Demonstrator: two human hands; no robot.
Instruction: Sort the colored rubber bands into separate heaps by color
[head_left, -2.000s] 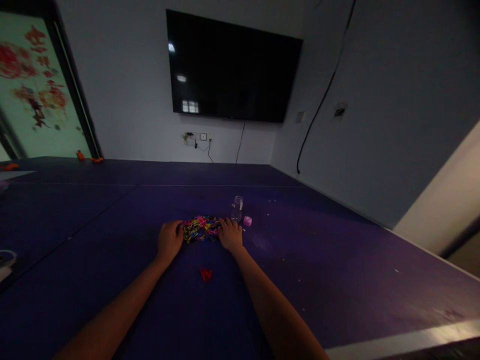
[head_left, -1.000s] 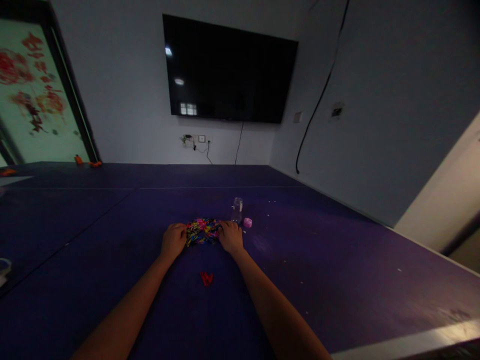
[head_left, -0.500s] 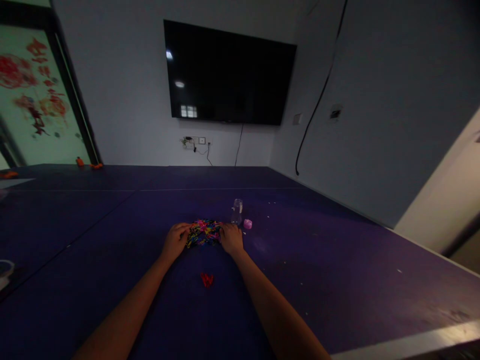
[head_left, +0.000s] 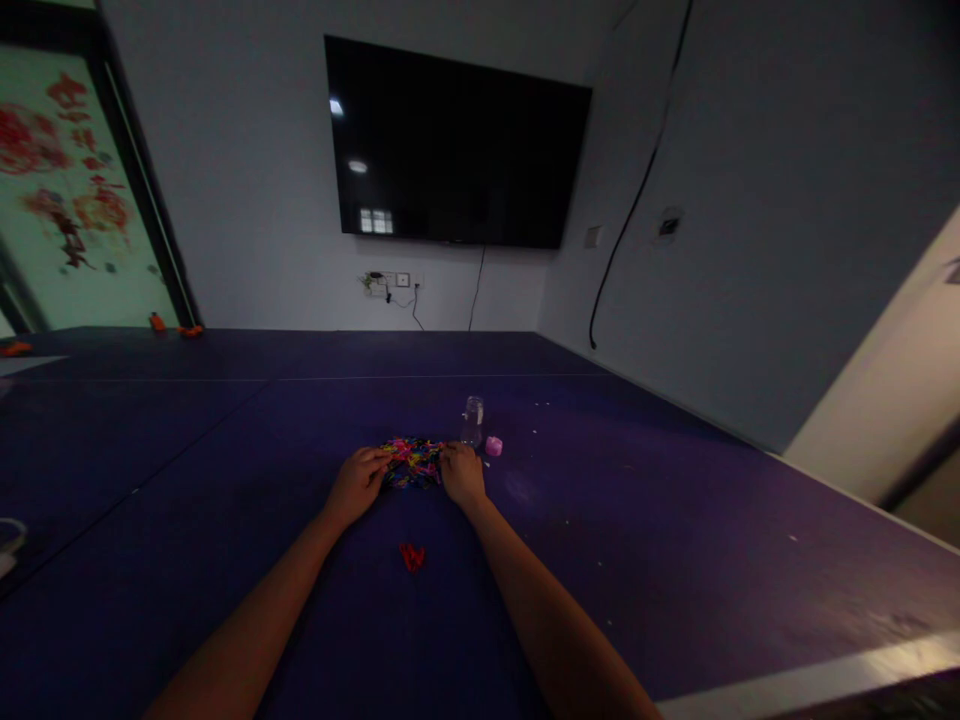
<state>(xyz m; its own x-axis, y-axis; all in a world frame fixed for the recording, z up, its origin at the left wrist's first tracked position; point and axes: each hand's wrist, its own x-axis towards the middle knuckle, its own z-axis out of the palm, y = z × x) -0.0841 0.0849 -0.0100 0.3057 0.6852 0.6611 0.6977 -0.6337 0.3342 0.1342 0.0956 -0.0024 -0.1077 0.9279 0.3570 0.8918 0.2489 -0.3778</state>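
Note:
A heap of small, thin multicoloured loops [head_left: 412, 465], which look like rubber bands, lies on the dark blue-purple surface between my hands. At its left edge, my left hand [head_left: 358, 482] has thumb and fingers pinched together among the loops. My right hand [head_left: 463, 474] curls its fingers down at the right edge of the heap; its fingertips are partly hidden. Nearer to me sits a small separate cluster of red loops [head_left: 412, 557]. Just beyond my right hand stands a clear plastic bottle [head_left: 473, 420], with a pink cap [head_left: 493, 446] beside it.
Small white scraps are scattered to the right. A white-rimmed container [head_left: 9, 548] is cut off at the left edge. Orange objects [head_left: 189, 331] lie far back at left. A large television [head_left: 461, 150] hangs on the wall, and a black cable [head_left: 630, 215] dangles at right.
My left hand has shifted slightly right, further onto the heap, which looks a little narrower. My right hand has barely moved. The view has tilted very slightly.

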